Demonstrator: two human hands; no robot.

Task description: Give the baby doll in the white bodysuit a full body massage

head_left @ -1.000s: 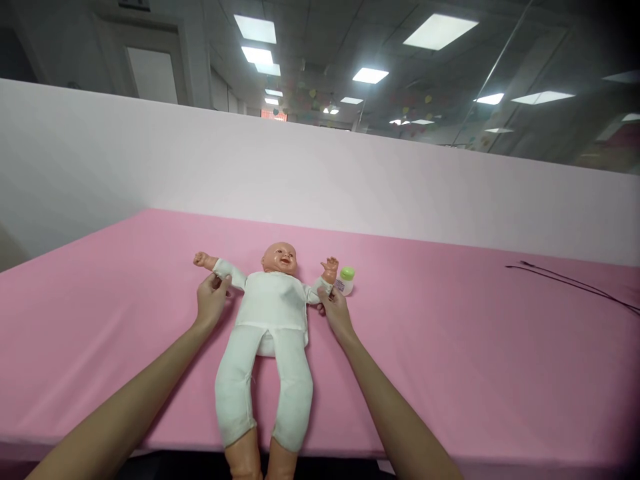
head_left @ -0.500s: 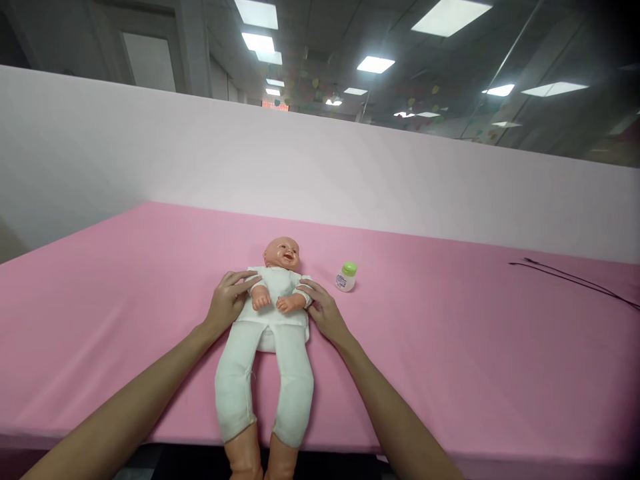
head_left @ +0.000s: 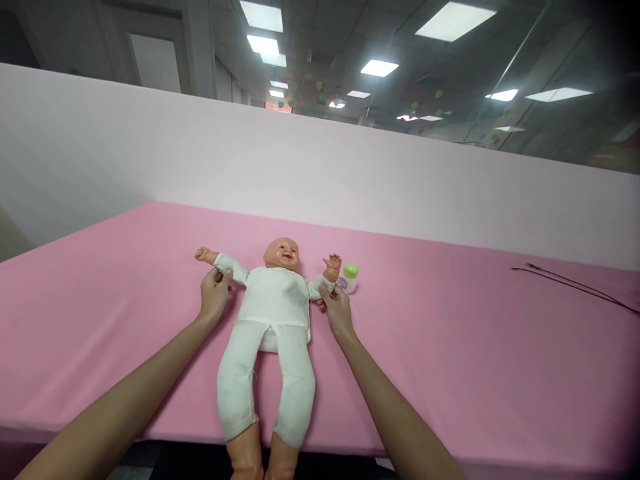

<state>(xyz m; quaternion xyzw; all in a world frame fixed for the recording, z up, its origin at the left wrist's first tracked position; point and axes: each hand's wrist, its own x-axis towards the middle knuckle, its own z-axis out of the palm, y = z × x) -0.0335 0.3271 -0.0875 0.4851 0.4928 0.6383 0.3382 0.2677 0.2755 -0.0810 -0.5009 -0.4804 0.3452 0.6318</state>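
A baby doll (head_left: 274, 297) in a white cloth top and trousers lies on its back, head away from me, on the pink table cover (head_left: 430, 360). Both of its arms are spread out to the sides. My left hand (head_left: 215, 293) pinches the sleeve of the doll's arm on the left, below its small fist. On the other side, my right hand (head_left: 337, 310) has its fingers closed round the doll's other sleeve, near the wrist. Just behind that doll hand stands a small clear jar (head_left: 349, 279) with a green lid, partly hidden.
A white partition wall (head_left: 350, 173) runs along the back of the table. Thin black cables (head_left: 575, 283) lie at the far right. The doll's feet (head_left: 265, 457) reach past the table's front edge.
The doll's arms have gone from folded over its chest to stretched outward. My hands have moved apart with them, and their fingers have closed on the sleeves.
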